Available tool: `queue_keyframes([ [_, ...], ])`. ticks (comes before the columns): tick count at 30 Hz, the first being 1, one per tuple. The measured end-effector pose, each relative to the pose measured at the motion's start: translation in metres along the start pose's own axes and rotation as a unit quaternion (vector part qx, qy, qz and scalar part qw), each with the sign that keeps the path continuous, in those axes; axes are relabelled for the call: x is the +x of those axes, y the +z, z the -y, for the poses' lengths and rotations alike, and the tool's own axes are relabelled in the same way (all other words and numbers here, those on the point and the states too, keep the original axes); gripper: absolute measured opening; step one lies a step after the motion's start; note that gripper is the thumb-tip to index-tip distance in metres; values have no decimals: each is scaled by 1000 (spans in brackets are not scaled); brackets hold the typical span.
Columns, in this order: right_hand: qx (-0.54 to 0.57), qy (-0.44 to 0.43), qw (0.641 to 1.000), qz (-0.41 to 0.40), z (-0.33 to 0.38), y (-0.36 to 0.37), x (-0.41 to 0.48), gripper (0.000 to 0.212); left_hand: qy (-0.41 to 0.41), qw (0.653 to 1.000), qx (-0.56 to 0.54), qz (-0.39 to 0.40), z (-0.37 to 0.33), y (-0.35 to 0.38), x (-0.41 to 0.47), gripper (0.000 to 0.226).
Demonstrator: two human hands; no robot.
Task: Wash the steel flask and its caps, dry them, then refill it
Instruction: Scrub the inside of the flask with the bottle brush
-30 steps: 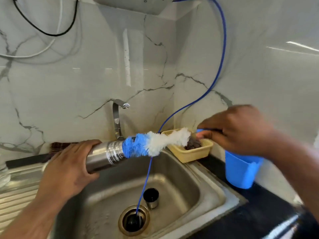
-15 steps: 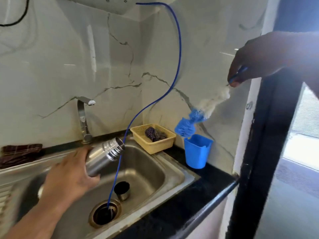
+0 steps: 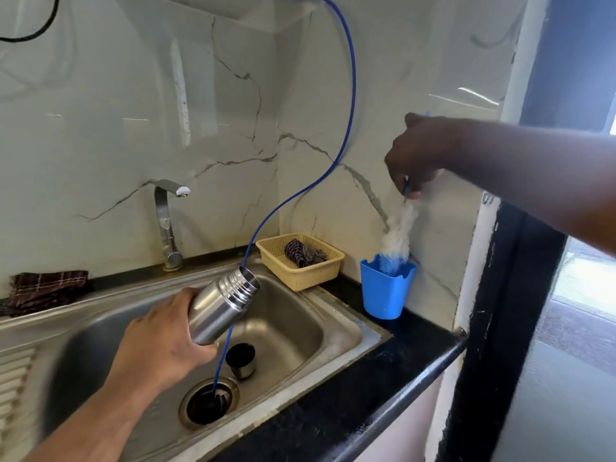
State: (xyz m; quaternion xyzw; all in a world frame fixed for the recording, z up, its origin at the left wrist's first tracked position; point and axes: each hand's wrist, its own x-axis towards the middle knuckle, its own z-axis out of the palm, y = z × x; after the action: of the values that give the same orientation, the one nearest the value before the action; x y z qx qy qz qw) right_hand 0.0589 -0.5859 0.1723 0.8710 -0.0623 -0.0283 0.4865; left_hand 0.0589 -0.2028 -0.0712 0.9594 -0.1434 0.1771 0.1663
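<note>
Gripping the flask (image 3: 220, 305) round its lower body, the left hand (image 3: 160, 338) holds it tilted over the sink (image 3: 353, 331), fingers curled round the steel. Long axis runs from the base in the palm up and right to the open mouth, which faces the basket (image 3: 300, 278), not the tap (image 3: 166, 225). The tap stands behind and left of the mouth, near but apart. Likely next step is a rinse, so the mouth needs swinging left under the spout; the left hand is nearer and already has it.

The right hand (image 3: 420, 155) is well apart, over the counter, pinching the brush (image 3: 398, 231) by its thin handle, bristle end down in the blue cup (image 3: 383, 295) (soapy-looking, hard to tell). It is not free until it lets go.

One cap (image 3: 240, 360) stands in the basin below the flask, just beside the drain (image 3: 210, 400) and the hose (image 3: 350, 95) that runs into it. No other cap is in view.
</note>
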Motion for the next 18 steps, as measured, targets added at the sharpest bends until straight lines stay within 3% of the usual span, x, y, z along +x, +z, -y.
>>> queue_keyframes([
  [2, -4, -88, 996, 24, 25, -9, -7, 12, 2, 1000, 2, 0, 1, 0, 1, 75],
  [3, 16, -41, 999, 22, 29, -5, 1, 10, 1, 1000, 1, -1, 1, 0, 1, 75],
  [5, -5, -34, 999, -21, 25, -12, 6, 12, 0, 1000, -1, -1, 2, 0, 2, 75],
  [12, -24, -91, 990, -103, 30, 12, 23, 47, 2, 1000, 5, 6, 7, 4, 4, 76],
  [18, -20, -106, 987, -119, 25, 19, 28, 75, -10, 1000, 1, 4, 10, 5, 6, 76],
])
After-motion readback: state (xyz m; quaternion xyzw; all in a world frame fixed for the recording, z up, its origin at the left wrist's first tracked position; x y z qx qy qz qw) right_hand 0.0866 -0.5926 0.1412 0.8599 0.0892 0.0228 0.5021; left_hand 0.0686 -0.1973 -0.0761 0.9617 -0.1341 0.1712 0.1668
